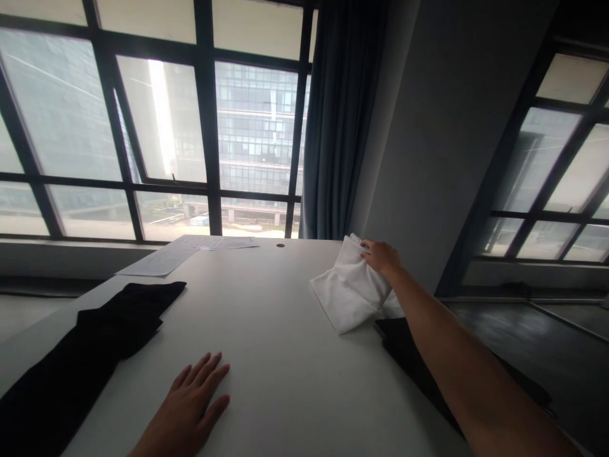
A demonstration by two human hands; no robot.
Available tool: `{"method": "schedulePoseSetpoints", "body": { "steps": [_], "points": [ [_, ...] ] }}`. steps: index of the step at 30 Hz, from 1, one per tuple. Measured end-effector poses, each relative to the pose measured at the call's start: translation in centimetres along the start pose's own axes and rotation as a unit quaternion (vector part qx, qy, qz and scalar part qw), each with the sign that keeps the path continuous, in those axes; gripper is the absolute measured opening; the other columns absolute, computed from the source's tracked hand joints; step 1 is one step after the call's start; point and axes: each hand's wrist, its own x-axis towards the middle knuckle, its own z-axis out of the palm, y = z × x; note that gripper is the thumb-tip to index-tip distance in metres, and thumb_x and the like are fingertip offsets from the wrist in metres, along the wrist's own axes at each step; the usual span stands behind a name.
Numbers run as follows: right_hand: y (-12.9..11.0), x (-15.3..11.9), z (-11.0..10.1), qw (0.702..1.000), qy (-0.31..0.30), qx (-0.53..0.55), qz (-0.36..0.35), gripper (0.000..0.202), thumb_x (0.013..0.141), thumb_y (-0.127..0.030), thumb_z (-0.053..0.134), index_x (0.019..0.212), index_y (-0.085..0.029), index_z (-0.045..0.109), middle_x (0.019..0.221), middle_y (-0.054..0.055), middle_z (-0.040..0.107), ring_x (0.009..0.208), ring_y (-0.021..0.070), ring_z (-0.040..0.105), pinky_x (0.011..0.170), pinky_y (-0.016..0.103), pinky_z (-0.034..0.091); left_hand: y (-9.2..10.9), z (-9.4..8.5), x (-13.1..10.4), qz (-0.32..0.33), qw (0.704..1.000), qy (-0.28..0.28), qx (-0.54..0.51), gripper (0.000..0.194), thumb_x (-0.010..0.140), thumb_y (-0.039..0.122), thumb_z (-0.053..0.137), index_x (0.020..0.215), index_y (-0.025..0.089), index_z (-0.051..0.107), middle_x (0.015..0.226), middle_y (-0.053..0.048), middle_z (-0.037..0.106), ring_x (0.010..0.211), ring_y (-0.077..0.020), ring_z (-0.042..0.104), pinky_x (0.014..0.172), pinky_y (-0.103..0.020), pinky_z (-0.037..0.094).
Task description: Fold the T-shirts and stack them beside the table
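My right hand (382, 256) reaches to the far right side of the table and pinches the top of a white cloth (354, 289). The cloth hangs in loose folds, its lower part lying on or just over the white tabletop (257, 317). My left hand (193, 397) rests palm down at the near side, fingers stretched out, holding nothing. To its left lies a black garment or cloth (109, 330), spread lengthwise over the table's left side. Under my right forearm a dark flat item (409, 355) lies along the right edge, partly hidden by the arm.
Sheets of white paper (164, 257) lie at the far left corner of the table. A round dark cable hole (280, 245) sits near the far edge. Beyond stand large windows (257, 127), a dark blue curtain (340, 127) and a grey pillar (438, 139).
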Motion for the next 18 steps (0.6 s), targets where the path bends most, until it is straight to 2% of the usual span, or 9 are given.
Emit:
{"method": "schedulePoseSetpoints", "body": {
  "steps": [6, 9, 11, 13, 15, 18],
  "points": [
    [5.2, 0.9, 0.8, 0.997, -0.046, -0.059, 0.000, 0.037, 0.093, -0.023, 0.058, 0.129, -0.015, 0.062, 0.114, 0.023, 0.069, 0.104, 0.0321, 0.065, 0.093, 0.044, 0.043, 0.1, -0.2, 0.1, -0.009, 1.000, -0.016, 0.009, 0.057, 0.094, 0.062, 0.037, 0.144, 0.038, 0.048, 0.157, 0.001, 0.037, 0.147, -0.0290, 0.031, 0.119, -0.056, 0.028],
    [7.8, 0.5, 1.1, 0.995, 0.008, -0.091, 0.028, 0.033, 0.095, -0.022, 0.050, 0.124, -0.013, 0.063, 0.115, 0.026, 0.067, 0.112, 0.0376, 0.060, 0.098, 0.052, 0.040, 0.2, -0.2, 0.1, -0.008, 1.000, -0.007, 0.004, 0.056, 0.093, 0.062, 0.038, 0.144, 0.038, 0.049, 0.156, 0.001, 0.039, 0.146, -0.0296, 0.032, 0.118, -0.056, 0.029],
    [8.4, -0.2, 1.9, 0.990, 0.047, -0.106, 0.076, 0.035, 0.097, -0.022, 0.045, 0.125, -0.010, 0.061, 0.123, 0.029, 0.062, 0.123, 0.0401, 0.053, 0.103, 0.057, 0.033, 0.3, -0.2, 0.0, -0.009, 1.000, -0.004, 0.002, 0.057, 0.093, 0.062, 0.039, 0.144, 0.038, 0.049, 0.156, 0.000, 0.039, 0.146, -0.0300, 0.033, 0.118, -0.056, 0.029],
    [7.5, -1.3, 3.3, 0.986, 0.031, -0.106, 0.128, 0.036, 0.096, -0.027, 0.048, 0.122, -0.007, 0.063, 0.122, 0.031, 0.062, 0.124, 0.0417, 0.052, 0.105, 0.060, 0.029, 0.4, -0.2, 0.0, -0.010, 1.000, -0.005, 0.002, 0.057, 0.093, 0.061, 0.039, 0.143, 0.037, 0.050, 0.156, 0.000, 0.040, 0.146, -0.0299, 0.033, 0.119, -0.055, 0.028],
    [5.4, -2.8, 5.3, 0.983, -0.041, -0.084, 0.160, 0.040, 0.093, -0.036, 0.054, 0.113, -0.005, 0.067, 0.112, 0.029, 0.067, 0.115, 0.0427, 0.059, 0.100, 0.063, 0.033, 0.4, -0.2, 0.0, -0.007, 1.000, -0.001, 0.001, 0.057, 0.093, 0.060, 0.039, 0.143, 0.035, 0.051, 0.156, -0.001, 0.040, 0.146, -0.0299, 0.033, 0.119, -0.055, 0.027],
    [1.7, -5.7, 8.4, 0.969, -0.182, -0.015, 0.164, 0.059, 0.093, -0.055, 0.046, 0.128, -0.009, 0.062, 0.128, 0.028, 0.060, 0.122, 0.0427, 0.054, 0.100, 0.067, 0.032, 0.3, -0.2, 0.0, 0.003, 1.000, 0.009, -0.004, 0.056, 0.094, 0.058, 0.039, 0.143, 0.032, 0.052, 0.156, -0.004, 0.041, 0.146, -0.0300, 0.033, 0.119, -0.055, 0.026]
  ]
}}
